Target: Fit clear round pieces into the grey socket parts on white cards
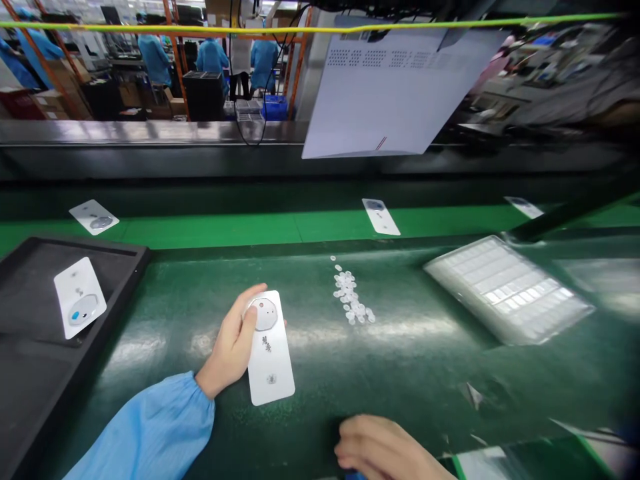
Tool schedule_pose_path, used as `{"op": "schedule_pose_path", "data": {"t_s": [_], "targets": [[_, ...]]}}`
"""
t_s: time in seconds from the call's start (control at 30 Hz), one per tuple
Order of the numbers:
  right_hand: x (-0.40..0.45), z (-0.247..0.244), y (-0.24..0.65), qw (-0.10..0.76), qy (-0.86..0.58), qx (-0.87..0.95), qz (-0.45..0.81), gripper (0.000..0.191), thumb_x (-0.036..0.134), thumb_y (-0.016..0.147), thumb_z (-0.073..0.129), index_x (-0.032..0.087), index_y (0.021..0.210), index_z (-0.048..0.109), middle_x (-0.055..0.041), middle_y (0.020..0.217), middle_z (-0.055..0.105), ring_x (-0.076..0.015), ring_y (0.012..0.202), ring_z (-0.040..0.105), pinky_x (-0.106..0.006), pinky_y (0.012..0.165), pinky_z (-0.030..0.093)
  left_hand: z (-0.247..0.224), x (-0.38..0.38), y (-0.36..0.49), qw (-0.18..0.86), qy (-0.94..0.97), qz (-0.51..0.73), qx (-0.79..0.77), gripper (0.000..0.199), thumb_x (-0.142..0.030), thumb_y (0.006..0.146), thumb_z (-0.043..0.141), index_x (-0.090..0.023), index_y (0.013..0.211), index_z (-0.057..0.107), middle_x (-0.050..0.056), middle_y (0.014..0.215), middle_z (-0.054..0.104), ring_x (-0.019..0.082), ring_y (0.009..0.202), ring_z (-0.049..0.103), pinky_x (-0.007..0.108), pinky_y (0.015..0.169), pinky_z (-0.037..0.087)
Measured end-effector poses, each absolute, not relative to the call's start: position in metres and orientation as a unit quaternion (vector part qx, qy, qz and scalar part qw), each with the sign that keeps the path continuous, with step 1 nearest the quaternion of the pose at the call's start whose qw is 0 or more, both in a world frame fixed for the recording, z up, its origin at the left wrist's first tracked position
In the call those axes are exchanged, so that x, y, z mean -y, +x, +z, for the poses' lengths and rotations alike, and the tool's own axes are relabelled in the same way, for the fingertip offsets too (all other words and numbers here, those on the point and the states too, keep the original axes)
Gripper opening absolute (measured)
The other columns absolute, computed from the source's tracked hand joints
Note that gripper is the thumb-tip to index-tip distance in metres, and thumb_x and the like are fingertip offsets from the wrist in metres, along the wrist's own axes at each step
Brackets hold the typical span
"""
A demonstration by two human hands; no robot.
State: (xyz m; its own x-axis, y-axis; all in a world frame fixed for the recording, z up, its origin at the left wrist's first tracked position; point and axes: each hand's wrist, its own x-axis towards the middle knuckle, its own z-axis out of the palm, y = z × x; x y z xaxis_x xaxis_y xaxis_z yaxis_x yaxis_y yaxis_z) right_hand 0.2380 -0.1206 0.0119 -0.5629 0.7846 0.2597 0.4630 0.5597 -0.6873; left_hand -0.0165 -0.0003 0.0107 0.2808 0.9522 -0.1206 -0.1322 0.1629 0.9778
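Note:
My left hand [235, 340] grips a white flat panel [273, 363] by its upper left edge, thumb on the face. The panel has rounded corners, a round grey-rimmed area at its top end and dark printed marks below. It is held over the green work surface. My right hand [383, 447] is low at the bottom edge, its fingers curled together; a bit of something blue shows beneath them, and what they hold, if anything, is hidden. Beyond the hands lies a scattered pile of small clear discs [353, 297].
A similar panel [80, 300] lies on a black tray [30, 360] at left. More panels [381, 217] rest on the bright green strip [240, 230] behind. A clear compartmented tray [510, 290] sits at right. A white sheet [380, 100] hangs ahead; people in blue work far off.

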Motion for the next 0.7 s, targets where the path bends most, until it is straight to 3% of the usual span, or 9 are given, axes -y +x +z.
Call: {"op": "schedule_pose_path", "data": {"t_s": [0.07, 0.17, 0.3, 0.37, 0.57, 0.7], "targets": [[0.100, 0.010, 0.225, 0.354, -0.418, 0.764, 0.341, 0.022, 0.027, 0.103, 0.055, 0.021, 0.087, 0.068, -0.0040, 0.080, 0.070, -0.0151, 0.072, 0.068, -0.023, 0.065, 0.057, 0.008, 0.001, -0.017, 0.584, 0.548, 0.407, -0.439, 0.048, -0.049, 0.102, 0.049, -0.019, 0.137, 0.061, 0.011, 0.102, 0.072, 0.018, 0.073, 0.066, 0.024, 0.060, 0.049], [0.054, 0.013, 0.197, 0.422, -0.477, 0.632, 0.440, 0.034, 0.043, 0.096, 0.066, 0.017, 0.074, 0.066, -0.0031, 0.067, 0.064, -0.0121, 0.057, 0.058, -0.022, 0.052, 0.047, 0.007, 0.001, -0.018, 0.513, 0.620, 0.381, -0.456, 0.035, -0.044, 0.099, 0.056, -0.020, 0.117, 0.074, 0.008, 0.099, 0.073, 0.018, 0.073, 0.065, 0.025, 0.063, 0.049], [0.003, 0.022, 0.167, 0.449, -0.472, 0.499, 0.571, 0.049, 0.061, 0.080, 0.076, 0.014, 0.076, 0.064, 0.0037, 0.051, 0.048, -0.0075, 0.045, 0.040, -0.020, 0.044, 0.035, 0.010, 0.000, -0.018, 0.457, 0.656, 0.406, -0.443, 0.031, -0.037, 0.084, 0.079, -0.024, 0.113, 0.078, 0.007, 0.112, 0.074, 0.026, 0.095, 0.070, 0.033, 0.089, 0.055], [-0.006, 0.023, 0.160, 0.443, -0.464, 0.476, 0.601, 0.052, 0.063, 0.076, 0.079, 0.013, 0.073, 0.064, 0.0051, 0.049, 0.044, -0.0063, 0.044, 0.035, -0.019, 0.044, 0.032, 0.009, -0.002, -0.018, 0.447, 0.641, 0.431, -0.451, 0.031, -0.035, 0.082, 0.082, -0.025, 0.111, 0.079, 0.008, 0.111, 0.074, 0.028, 0.098, 0.070, 0.036, 0.093, 0.055], [-0.004, 0.017, 0.167, 0.409, -0.466, 0.457, 0.638, 0.049, 0.058, 0.072, 0.085, 0.012, 0.069, 0.068, 0.0055, 0.048, 0.040, -0.0050, 0.045, 0.030, -0.020, 0.044, 0.026, -0.004, -0.007, -0.017, 0.413, 0.667, 0.482, -0.390, 0.021, -0.029, 0.088, 0.077, -0.028, 0.109, 0.079, 0.003, 0.104, 0.076, 0.021, 0.090, 0.073, 0.027, 0.079, 0.058], [-0.003, 0.017, 0.172, 0.400, -0.460, 0.465, 0.642, 0.047, 0.058, 0.078, 0.080, 0.012, 0.073, 0.072, 0.0007, 0.054, 0.051, -0.0059, 0.046, 0.034, -0.020, 0.043, 0.025, -0.003, -0.008, -0.018, 0.407, 0.678, 0.480, -0.381, 0.019, -0.023, 0.089, 0.076, -0.031, 0.106, 0.079, -0.002, 0.098, 0.077, 0.014, 0.082, 0.072, 0.020, 0.072, 0.054]]}}
